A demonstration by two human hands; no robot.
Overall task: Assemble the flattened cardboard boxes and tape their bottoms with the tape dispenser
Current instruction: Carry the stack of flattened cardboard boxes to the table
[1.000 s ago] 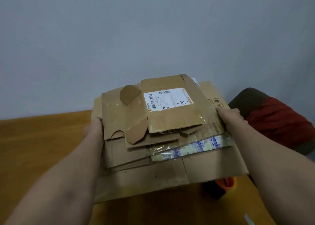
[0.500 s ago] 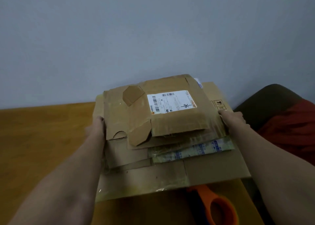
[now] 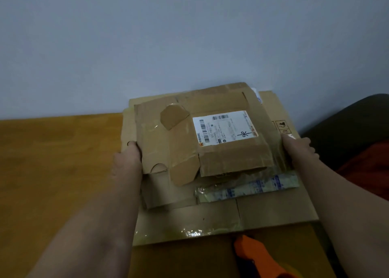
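If gripped, stack [image 3: 231, 157] lies between hands [image 3: 128, 157] [image 3: 299, 149].

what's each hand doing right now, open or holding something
left hand: holding the left edge of the stack of flattened cardboard boxes, thumb on top
right hand: holding the stack's right edge, thumb on top

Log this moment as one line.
stack of flattened brown cardboard boxes: none assembled | left hand: grips left edge | right hand: grips right edge | orange tape dispenser: untouched
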